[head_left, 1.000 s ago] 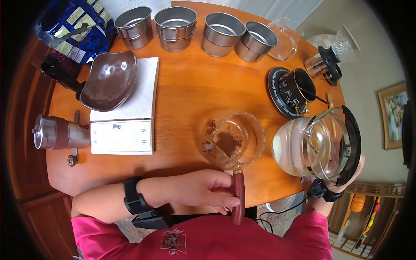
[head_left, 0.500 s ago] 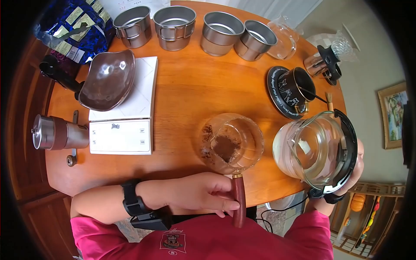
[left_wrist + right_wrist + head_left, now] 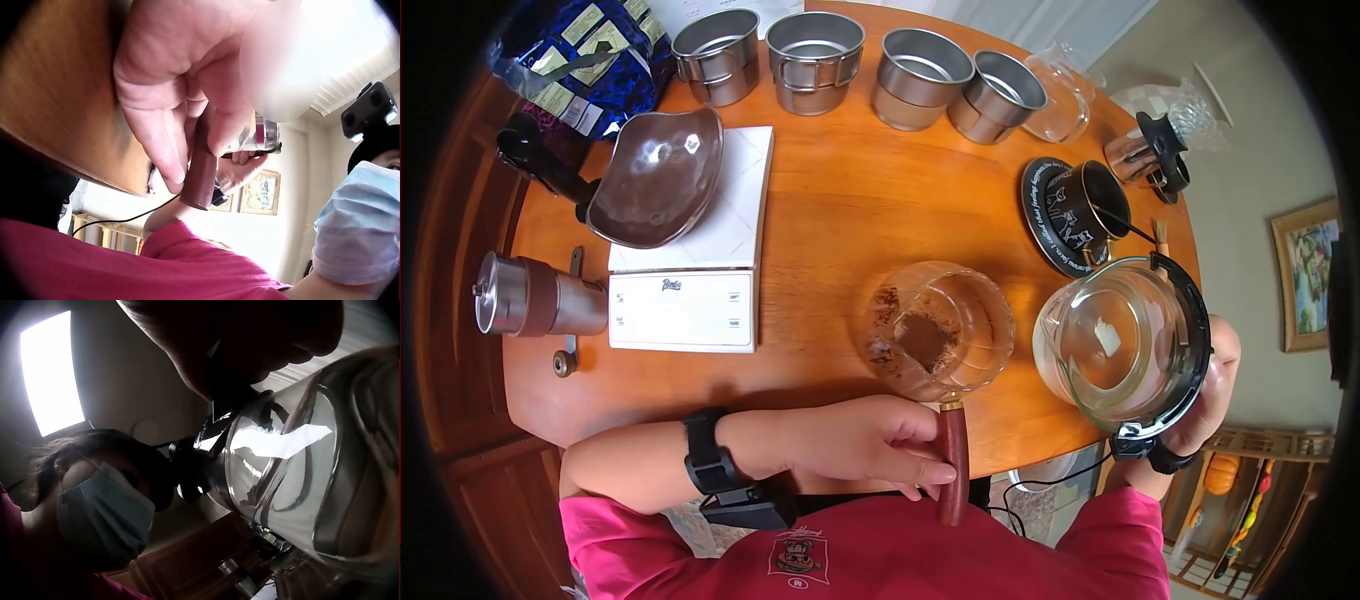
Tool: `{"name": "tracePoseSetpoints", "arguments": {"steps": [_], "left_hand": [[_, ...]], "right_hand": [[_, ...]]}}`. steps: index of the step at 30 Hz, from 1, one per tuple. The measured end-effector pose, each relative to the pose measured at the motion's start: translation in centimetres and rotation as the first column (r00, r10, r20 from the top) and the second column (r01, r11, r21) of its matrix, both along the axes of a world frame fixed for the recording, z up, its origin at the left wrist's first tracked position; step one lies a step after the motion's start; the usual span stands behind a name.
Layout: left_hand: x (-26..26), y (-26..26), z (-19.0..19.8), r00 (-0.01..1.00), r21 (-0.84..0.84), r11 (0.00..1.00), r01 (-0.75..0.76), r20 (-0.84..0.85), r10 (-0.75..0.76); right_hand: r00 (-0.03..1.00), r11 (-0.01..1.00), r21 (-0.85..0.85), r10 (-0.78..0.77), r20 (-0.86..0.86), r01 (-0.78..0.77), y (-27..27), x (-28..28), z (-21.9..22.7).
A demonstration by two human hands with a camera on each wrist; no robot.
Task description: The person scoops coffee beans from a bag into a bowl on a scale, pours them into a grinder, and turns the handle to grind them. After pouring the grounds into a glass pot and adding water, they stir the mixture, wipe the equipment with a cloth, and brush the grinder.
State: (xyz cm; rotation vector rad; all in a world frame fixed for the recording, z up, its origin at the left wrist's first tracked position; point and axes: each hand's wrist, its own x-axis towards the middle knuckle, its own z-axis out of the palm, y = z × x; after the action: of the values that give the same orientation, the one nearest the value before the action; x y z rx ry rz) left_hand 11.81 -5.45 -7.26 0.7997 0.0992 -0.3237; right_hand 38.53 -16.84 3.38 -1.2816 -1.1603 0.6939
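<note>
Tabletop (image 3: pixel 840 210) shining orange-brown

Your left hand (image 3: pixel 868 440) is gripping the handle (image 3: pixel 956 450) of a glass pot (image 3: pixel 975 320) over the near side; your right hand (image 3: pixel 1214 385) is holding a glass kettle (image 3: pixel 1080 350) beside it. A framed painting (image 3: pixel 1306 270) is hanging on the wall (image 3: pixel 1250 190).

Pot (image 3: pixel 978 318), powder (image 3: pixel 925 343) within, positioned between scale (image 3: pixel 683 310) and kettle (image 3: pixel 1058 350).
A bowl (image 3: pixel 658 178) is set on the scale, a grinder (image 3: pixel 538 295) at its left; four mugs (image 3: pixel 812 93) are ranged across the rear of the table (image 3: pixel 830 215).
</note>
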Motion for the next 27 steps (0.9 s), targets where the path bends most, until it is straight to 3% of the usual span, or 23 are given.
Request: {"name": "tracePoseSetpoints", "arguments": {"steps": [2, 27], "left_hand": [[0.0, 0.0, 0.0, 1.0, -0.001, 1.0, -0.003, 0.005, 0.003], [0.0, 0.2, 0.0, 1.0, -0.04, 0.999, 0.007, 0.003, -0.007]], "right_hand": [[0.989, 0.986, 0.076, -0.143, -0.048, 0.146, 0.5, -0.9, -0.2], [0.979, 0.991, -0.077, -0.094, 0.181, 0.109, 1.2, -1.1, 1.0]]}}
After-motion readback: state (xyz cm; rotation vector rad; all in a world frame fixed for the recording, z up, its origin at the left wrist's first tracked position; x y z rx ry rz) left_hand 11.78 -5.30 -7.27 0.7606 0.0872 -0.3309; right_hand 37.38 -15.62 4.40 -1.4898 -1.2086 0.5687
